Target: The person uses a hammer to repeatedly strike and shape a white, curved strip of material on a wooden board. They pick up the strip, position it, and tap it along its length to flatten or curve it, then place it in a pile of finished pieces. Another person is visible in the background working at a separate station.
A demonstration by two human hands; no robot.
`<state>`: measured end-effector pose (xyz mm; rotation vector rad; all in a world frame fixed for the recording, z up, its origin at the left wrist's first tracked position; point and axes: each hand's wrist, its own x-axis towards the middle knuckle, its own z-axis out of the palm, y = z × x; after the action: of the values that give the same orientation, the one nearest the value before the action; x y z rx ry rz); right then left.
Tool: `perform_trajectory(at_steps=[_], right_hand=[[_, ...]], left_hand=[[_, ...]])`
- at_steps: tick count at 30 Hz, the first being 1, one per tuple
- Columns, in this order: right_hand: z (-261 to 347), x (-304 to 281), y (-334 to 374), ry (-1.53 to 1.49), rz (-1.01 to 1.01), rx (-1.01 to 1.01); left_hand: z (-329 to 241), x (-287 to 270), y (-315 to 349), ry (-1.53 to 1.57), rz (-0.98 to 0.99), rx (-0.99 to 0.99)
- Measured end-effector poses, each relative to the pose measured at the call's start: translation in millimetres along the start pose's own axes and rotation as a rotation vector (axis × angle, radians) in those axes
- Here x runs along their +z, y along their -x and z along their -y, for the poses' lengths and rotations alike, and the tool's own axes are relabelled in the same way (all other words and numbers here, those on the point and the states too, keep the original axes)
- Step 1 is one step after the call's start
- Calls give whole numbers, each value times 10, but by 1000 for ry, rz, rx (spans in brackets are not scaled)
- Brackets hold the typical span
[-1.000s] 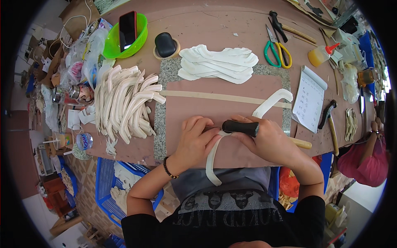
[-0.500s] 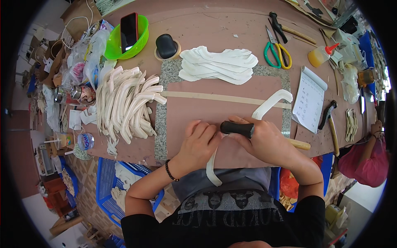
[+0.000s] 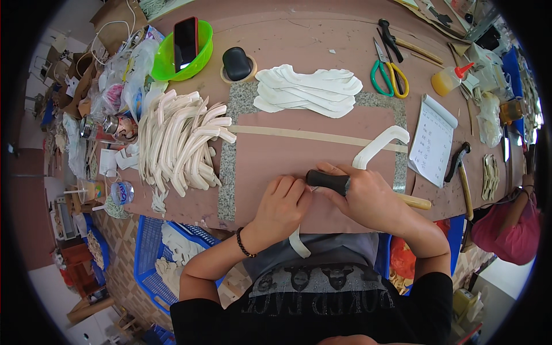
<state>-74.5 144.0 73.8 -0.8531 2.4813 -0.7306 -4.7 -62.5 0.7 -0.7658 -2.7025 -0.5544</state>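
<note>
Working at the front edge of the worktop (image 3: 276,43), a person handles one pale strip (image 3: 299,246), its lower end hanging past that edge over the lap. The left hand (image 3: 283,206) has its fingers drawn together on the strip's upper part, mostly hiding it. The right hand (image 3: 376,198) has its fingers clamped around a hammer (image 3: 328,182), close behind the black head, the wooden handle sticking out toward the right edge. Whether the head touches the strip cannot be told.

Just beyond the right hand lies a curved white piece (image 3: 382,146), apart from the rest. Toward the left edge sits a large heap of ridged strips (image 3: 181,144), which look already shaped; nearer the back edge, a smaller stack of flat white pieces (image 3: 307,92) looks not yet worked. On that reading, much is done, the strip in hand is partway through, and the loose piece and stack are left. Scissors (image 3: 397,77) rest toward the back right corner, behind a notepad (image 3: 431,141).
</note>
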Motion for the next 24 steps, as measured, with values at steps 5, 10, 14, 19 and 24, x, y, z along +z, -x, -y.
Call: perform_trajectory(at_steps=[5, 10, 14, 19, 24], right_hand=[[-75, 54, -2, 34, -81, -94], [-78, 24, -4, 47, -122, -195], [-35, 43, 1, 78, -127, -231], [-105, 119, -7, 88, -152, -236], [-42, 41, -13, 79, -152, -254]], left_hand=[[-55, 38, 120, 169, -138, -248], [-190, 97, 139, 23, -127, -212], [-229, 79, 118, -68, -62, -202], [-241, 89, 168, 80, -167, -320], [-351, 120, 135, -84, -106, -280]])
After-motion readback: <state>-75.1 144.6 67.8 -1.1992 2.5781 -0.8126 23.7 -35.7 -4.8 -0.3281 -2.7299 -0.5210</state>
